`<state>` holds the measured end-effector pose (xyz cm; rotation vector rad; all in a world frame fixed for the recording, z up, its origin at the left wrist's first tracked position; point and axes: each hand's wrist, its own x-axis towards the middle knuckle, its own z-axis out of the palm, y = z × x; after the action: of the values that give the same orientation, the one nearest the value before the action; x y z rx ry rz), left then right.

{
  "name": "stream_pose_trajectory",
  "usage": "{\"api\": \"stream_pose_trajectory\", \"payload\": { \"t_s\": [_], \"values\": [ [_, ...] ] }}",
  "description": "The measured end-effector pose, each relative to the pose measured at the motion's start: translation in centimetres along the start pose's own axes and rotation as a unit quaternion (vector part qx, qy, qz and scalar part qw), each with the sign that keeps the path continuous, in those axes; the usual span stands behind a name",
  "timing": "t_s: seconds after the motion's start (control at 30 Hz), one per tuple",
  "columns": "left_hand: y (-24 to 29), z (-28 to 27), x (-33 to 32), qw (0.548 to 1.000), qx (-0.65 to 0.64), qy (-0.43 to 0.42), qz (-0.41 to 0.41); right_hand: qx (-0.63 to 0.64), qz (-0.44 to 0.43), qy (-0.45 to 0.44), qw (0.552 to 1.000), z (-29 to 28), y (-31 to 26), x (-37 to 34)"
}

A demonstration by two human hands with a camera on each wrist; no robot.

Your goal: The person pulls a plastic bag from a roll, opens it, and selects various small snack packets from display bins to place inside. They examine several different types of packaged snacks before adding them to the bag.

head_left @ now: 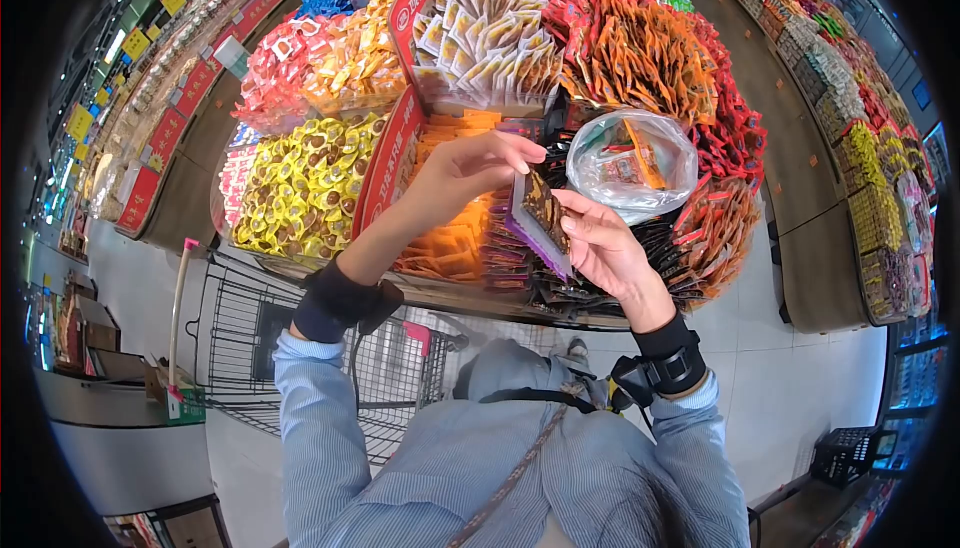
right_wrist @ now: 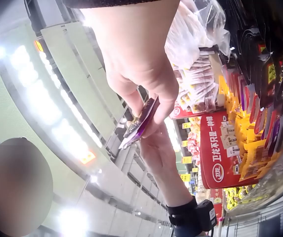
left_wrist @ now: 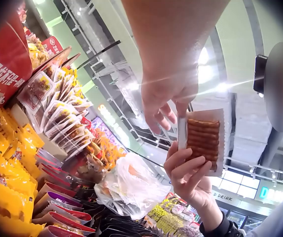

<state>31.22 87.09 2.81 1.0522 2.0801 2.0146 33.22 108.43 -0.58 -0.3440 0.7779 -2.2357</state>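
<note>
A flat snack packet (head_left: pixel 541 210) with a purple edge is held tilted above the display. The right hand (head_left: pixel 612 248) grips its lower right side between thumb and fingers. At the packet's top corner, the left hand (head_left: pixel 462 176) pinches with thumb and fingertip, its other fingers loosely bent. In the left wrist view the packet (left_wrist: pixel 203 140) shows brown strips through a clear face, with the right hand (left_wrist: pixel 191 180) around its lower part and the left hand (left_wrist: pixel 163 96) at its upper corner. The right wrist view shows the packet (right_wrist: pixel 142 121) nearly edge-on under the right hand (right_wrist: pixel 139 59).
An open clear plastic bag (head_left: pixel 632 166) with some packets inside lies on the display, just behind the right hand. Piles of orange packets (head_left: pixel 440 244), yellow packets (head_left: pixel 312 180) and white packets (head_left: pixel 490 33) surround it, with red dividers. A wire shopping cart (head_left: pixel 250 348) stands at the lower left.
</note>
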Motion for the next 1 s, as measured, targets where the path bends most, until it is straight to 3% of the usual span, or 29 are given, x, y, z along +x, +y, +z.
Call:
{"api": "stream_pose_trajectory", "payload": {
  "t_s": [0.1, 0.2, 0.3, 0.6, 0.7, 0.8, 0.9, 1.0],
  "values": [
    [0.6, 0.1, -0.3, 0.999, 0.001, 0.017, -0.042, -0.075, -0.038, 0.029, 0.996, -0.3, -0.2, -0.1],
    [1.5, 0.6, -0.4, 0.990, -0.085, 0.052, -0.104, -0.174, -0.079, 0.076, 0.979, -0.6, -0.4, 0.0],
    [0.8, 0.2, -0.7, 0.994, -0.013, 0.039, -0.106, -0.232, -0.109, 0.122, 0.959, -0.7, -0.1, 0.1],
    [-1.0, 0.2, -1.3, 0.991, -0.024, 0.001, -0.129, -0.353, -0.114, 0.109, 0.922, -0.6, -0.2, -0.2],
    [-0.9, 0.3, -1.4, 0.995, -0.009, 0.004, -0.103, -0.338, -0.083, 0.102, 0.932, -0.6, -0.6, -0.4],
    [-1.2, 0.6, -1.6, 0.989, 0.020, 0.060, -0.136, -0.356, -0.054, 0.112, 0.926, -1.3, -0.9, -0.7],
    [-2.0, 0.9, -1.7, 0.985, 0.016, 0.123, -0.121, -0.184, -0.072, 0.087, 0.976, -0.6, -1.2, -0.8],
    [-1.7, 1.0, -1.5, 0.974, -0.026, 0.166, -0.153, -0.137, -0.111, 0.068, 0.982, -1.1, -0.9, -0.6]
  ]
}}
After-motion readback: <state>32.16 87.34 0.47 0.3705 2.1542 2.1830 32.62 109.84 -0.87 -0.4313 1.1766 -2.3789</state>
